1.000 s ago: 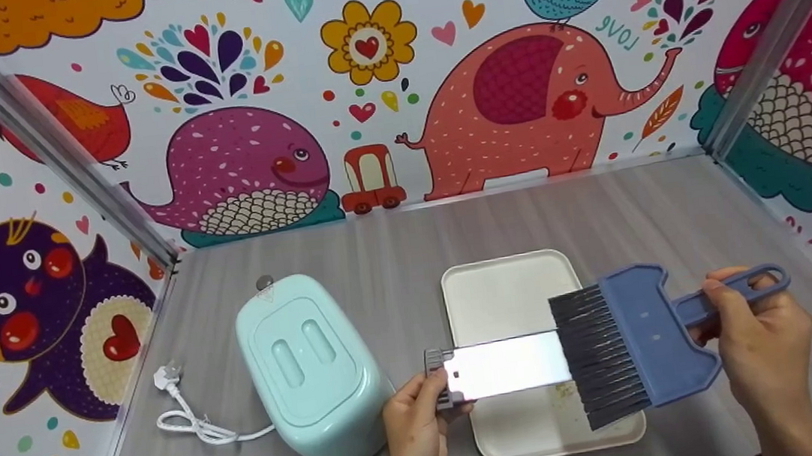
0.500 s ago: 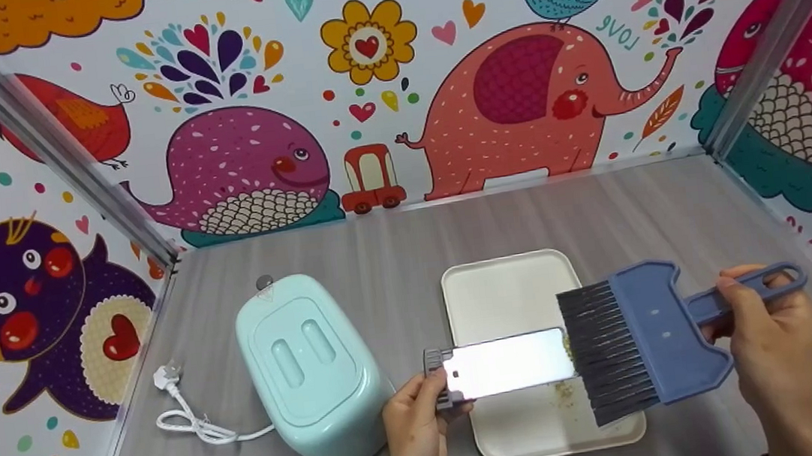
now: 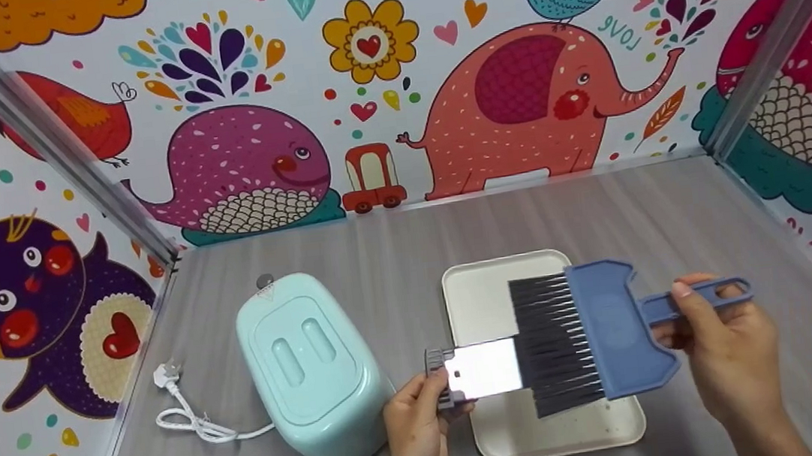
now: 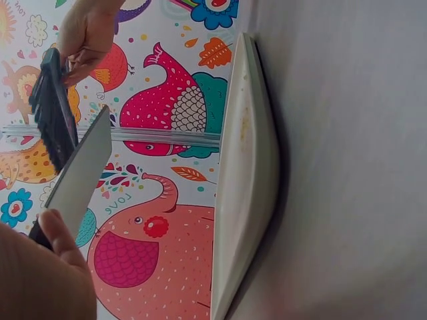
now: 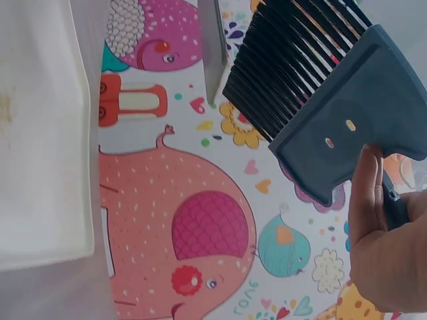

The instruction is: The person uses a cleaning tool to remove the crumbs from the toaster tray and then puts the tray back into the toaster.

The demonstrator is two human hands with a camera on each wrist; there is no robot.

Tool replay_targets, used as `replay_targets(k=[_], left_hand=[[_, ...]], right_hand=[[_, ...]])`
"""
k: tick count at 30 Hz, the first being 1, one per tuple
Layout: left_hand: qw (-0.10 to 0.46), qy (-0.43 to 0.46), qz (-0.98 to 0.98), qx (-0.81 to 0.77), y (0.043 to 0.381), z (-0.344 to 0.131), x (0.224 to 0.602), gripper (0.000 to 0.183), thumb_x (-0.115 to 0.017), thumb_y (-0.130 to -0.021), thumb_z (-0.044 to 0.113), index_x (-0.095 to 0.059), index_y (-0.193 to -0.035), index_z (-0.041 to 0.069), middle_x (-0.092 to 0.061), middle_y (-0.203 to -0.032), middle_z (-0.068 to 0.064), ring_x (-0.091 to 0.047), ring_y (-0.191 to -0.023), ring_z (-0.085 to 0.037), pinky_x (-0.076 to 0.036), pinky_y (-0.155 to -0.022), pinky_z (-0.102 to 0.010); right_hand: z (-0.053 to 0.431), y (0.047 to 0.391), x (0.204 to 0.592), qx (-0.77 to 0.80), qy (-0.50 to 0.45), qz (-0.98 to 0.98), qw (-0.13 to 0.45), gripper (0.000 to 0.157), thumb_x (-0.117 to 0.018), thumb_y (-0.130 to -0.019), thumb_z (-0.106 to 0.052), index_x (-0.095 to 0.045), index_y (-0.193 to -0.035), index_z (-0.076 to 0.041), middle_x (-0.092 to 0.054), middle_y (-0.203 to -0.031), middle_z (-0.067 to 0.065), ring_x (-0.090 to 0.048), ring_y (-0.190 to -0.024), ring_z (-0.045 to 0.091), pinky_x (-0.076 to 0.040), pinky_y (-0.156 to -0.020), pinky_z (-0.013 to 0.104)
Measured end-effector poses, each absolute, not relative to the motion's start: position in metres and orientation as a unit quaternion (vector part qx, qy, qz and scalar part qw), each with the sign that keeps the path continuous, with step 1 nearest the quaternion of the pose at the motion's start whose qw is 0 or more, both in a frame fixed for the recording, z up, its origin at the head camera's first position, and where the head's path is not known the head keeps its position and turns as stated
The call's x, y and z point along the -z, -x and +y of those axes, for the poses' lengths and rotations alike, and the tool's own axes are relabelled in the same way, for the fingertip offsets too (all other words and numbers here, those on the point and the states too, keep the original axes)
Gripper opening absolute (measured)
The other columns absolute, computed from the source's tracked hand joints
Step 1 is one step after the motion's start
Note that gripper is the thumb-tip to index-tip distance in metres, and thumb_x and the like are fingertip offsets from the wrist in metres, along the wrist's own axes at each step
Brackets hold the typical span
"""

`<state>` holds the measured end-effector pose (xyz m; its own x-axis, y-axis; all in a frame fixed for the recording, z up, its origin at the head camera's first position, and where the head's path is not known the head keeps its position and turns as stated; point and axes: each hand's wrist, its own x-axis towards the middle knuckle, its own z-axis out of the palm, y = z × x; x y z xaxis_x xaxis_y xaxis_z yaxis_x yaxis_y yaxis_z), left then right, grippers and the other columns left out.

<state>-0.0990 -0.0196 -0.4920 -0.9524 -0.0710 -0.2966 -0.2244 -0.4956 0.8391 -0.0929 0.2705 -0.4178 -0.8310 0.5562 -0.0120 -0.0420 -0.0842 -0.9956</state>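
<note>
My left hand (image 3: 419,423) pinches the grey end of a flat, shiny crumb tray (image 3: 485,367), thumb on top, and holds it above a cream serving tray (image 3: 485,299). In my right hand (image 3: 732,352) is a blue brush (image 3: 617,330) with black bristles, gripped by its looped handle. The bristles lie across the crumb tray's right part and hide its far end. The left wrist view shows the crumb tray (image 4: 83,167) raised well off the table, with the brush (image 4: 57,113) at its upper face. Yellowish crumbs (image 4: 245,130) are scattered on the serving tray.
A mint-green toaster (image 3: 317,388) with a lid on top stands just left of my left hand. Its white cord (image 3: 205,430) and plug (image 3: 166,375) lie on the table to the left. Patterned walls (image 3: 364,111) enclose the table at the back and sides.
The brush first slid slightly right off the crumb tray's end, then came back left, and now covers more of it. My left hand and the crumb tray stay in place.
</note>
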Motion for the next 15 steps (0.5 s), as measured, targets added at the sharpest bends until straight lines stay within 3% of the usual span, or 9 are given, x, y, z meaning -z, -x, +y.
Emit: replay_targets(k=[12,15], left_hand=[[0.056,0.147,0.511,-0.845,0.097,-0.019,0.491,0.025,-0.059,-0.102,0.005,-0.069,-0.112,-0.015,-0.072,-0.098,-0.017,-0.071,-0.078,-0.019,-0.06,-0.068,-0.028],[0.051,0.153,0.508,-0.846,0.097,-0.019,0.491,0.021,-0.061,-0.101,0.004,-0.072,-0.106,-0.014,-0.073,-0.096,-0.015,-0.071,-0.078,-0.019,-0.061,-0.068,-0.03]], right_hand=[[0.233,0.088,0.437,-0.779,0.07,-0.604,0.155,0.007,-0.058,-0.106,-0.002,-0.061,-0.112,-0.004,-0.073,-0.077,0.013,-0.07,-0.056,0.017,-0.06,-0.054,0.027],[0.225,0.087,0.44,-0.777,0.064,-0.61,0.141,0.008,-0.058,-0.106,-0.001,-0.06,-0.113,-0.003,-0.073,-0.077,0.013,-0.07,-0.057,0.018,-0.06,-0.055,0.027]])
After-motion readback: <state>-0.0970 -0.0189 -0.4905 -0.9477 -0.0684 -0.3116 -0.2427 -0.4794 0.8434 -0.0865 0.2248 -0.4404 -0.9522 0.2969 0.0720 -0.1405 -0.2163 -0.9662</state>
